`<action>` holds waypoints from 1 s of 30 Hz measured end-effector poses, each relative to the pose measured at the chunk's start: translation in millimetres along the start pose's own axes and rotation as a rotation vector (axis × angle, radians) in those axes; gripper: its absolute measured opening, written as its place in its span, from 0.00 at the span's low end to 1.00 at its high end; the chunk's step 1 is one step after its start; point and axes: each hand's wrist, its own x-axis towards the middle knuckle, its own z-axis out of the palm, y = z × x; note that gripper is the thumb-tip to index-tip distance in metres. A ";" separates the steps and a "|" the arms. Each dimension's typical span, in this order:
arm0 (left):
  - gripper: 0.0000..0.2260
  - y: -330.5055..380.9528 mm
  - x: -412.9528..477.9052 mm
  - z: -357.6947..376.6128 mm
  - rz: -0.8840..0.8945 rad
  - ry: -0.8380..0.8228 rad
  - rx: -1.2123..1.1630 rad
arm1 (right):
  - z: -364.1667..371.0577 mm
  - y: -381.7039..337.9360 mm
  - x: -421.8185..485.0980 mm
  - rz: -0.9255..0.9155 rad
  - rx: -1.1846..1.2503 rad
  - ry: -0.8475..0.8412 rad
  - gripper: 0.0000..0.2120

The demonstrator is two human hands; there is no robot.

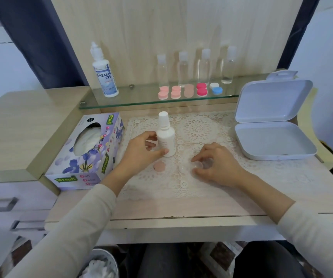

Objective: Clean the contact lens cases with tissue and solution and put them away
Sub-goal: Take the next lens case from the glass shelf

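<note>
The left hand (141, 151) is stretched forward from a cream sleeve over the lace mat (199, 127), and a small white bottle (165, 135) is gripped by it: the thumb is pressed against the lower front of the bottle, and the fingers are curled round its far side. The bottle is held upright, capped, with its base on or just above the mat; which of the two cannot be told. Just below the left thumb, a round pink cap (159, 166) is seen lying flat on the mat, apart from the hand. The right hand (217, 165) is laid low over the mat with the wrist bent and the fingers curled downward; a clear lens case (198, 165) is pinched between the index fingertip and the thumb, while the other fingers are arched loosely over it. The case is transparent and faint against the lace, so its shape is hard to make out; part of it appears to reach left of the fingertips, towards the pink cap. Beyond the fingers of both hands, a row of closed lens cases (189, 90) in pink, beige, red, white and blue is set on the glass shelf (133, 102). To the right of the right hand's fingers, an open white box (270, 125) is placed.
</note>
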 end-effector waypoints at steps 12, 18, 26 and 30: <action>0.23 28.0 11.0 -27.8 0.207 -0.031 0.018 | 4.3 -24.7 13.9 0.080 0.095 0.099 0.18; 0.17 45.8 28.0 -40.0 0.326 -0.158 0.130 | 9.9 -33.8 46.5 0.153 0.415 0.059 0.31; 0.06 45.7 33.7 -36.6 0.312 -0.009 0.167 | 32.1 -36.0 59.7 0.134 0.582 0.005 0.27; 0.13 45.5 32.9 -34.4 0.289 0.002 0.111 | 32.6 -33.6 60.2 0.121 0.572 0.010 0.28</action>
